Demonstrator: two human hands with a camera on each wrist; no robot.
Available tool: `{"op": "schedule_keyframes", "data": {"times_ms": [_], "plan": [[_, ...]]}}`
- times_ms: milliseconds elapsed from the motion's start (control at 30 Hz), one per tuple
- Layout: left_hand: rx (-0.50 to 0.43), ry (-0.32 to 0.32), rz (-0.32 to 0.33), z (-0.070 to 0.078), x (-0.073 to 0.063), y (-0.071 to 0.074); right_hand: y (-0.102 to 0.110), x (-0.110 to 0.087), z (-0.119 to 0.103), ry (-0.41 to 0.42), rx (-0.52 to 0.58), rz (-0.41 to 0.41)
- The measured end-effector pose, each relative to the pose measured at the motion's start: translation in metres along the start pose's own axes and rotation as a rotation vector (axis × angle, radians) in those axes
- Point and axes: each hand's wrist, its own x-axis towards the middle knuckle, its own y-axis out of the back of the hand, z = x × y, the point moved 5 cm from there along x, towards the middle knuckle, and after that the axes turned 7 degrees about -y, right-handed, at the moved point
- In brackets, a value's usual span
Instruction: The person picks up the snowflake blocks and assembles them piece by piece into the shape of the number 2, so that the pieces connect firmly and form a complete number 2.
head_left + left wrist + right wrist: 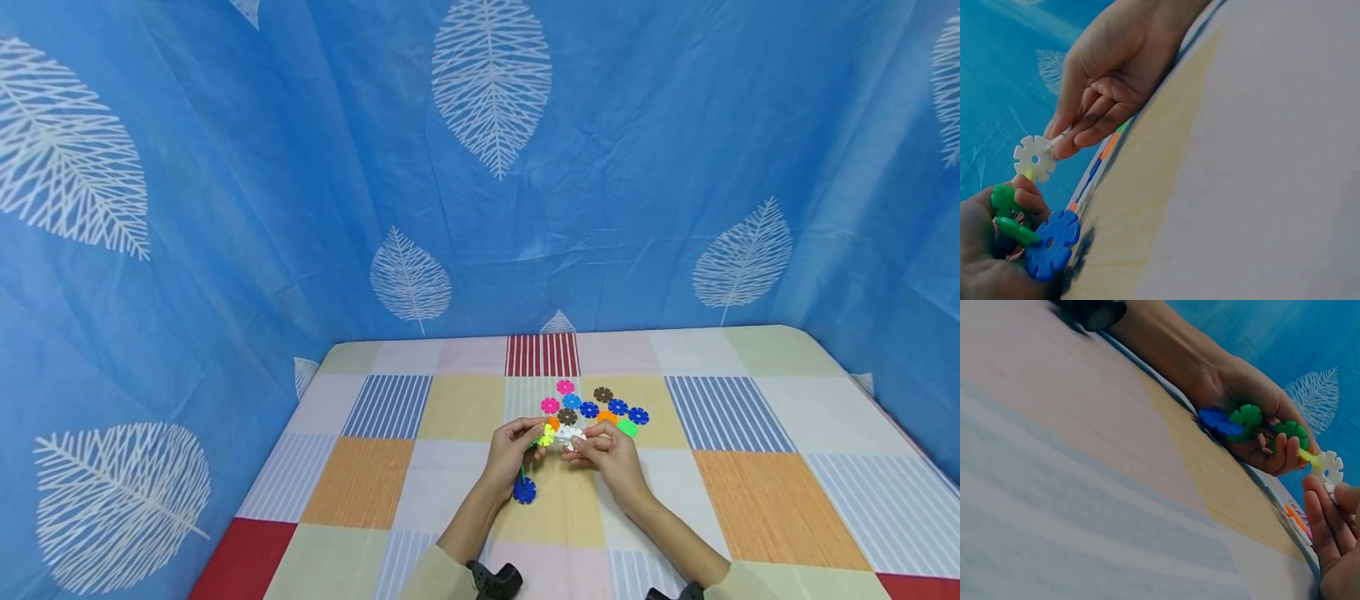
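Note:
My left hand (508,457) grips a chain of notched plastic discs between thumb and fingers. At the chain's lower end hangs a blue disc (1054,245), joined to green discs (1246,420). A yellow disc (547,435) follows at the fingertips, and a white disc (1034,159) stands on it. My right hand (611,460) pinches another white disc (1060,139), seen nearly edge-on, against the rim of the first. Whether the two white discs are slotted together or only touching, I cannot tell. The left fingers hide part of the chain.
Beyond the hands lie several loose discs: pink (565,387), brown (603,394), light blue (572,402), dark blue (638,416), orange (607,417) and green (627,427). A patchwork cloth (450,483) covers the table. Blue leaf-print curtain (600,208) hangs behind and at both sides.

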Motion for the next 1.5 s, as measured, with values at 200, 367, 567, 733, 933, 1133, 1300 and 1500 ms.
{"op": "schedule_keyframes", "data": {"times_ms": [200, 367, 567, 733, 933, 1133, 1300, 1500], "plan": [[-0.066, 0.028, 0.027, -0.002, 0.000, 0.002, -0.005, -0.001, -0.001, 0.086, -0.038, 0.048], [-0.141, 0.051, 0.026, -0.002, 0.003, 0.002, -0.005, 0.002, -0.011, 0.151, -0.184, 0.134], [-0.140, 0.088, -0.021, -0.002, 0.002, 0.001, -0.003, 0.008, -0.012, 0.241, -0.339, 0.140], [-0.162, 0.109, -0.021, -0.003, 0.003, 0.004, 0.001, 0.013, -0.013, 0.372, -0.581, 0.188], [-0.211, 0.133, -0.013, -0.004, 0.004, 0.007, -0.002, 0.019, -0.006, 0.378, -0.841, 0.174], [-0.224, 0.133, -0.027, -0.003, 0.004, 0.006, -0.006, 0.020, -0.003, 0.351, -0.993, 0.169], [-0.221, 0.132, -0.012, -0.004, 0.004, 0.007, -0.006, 0.018, -0.003, 0.354, -1.003, 0.170], [-0.164, 0.104, -0.040, -0.003, 0.004, 0.007, 0.000, 0.016, -0.004, 0.341, -0.795, 0.148]]}}
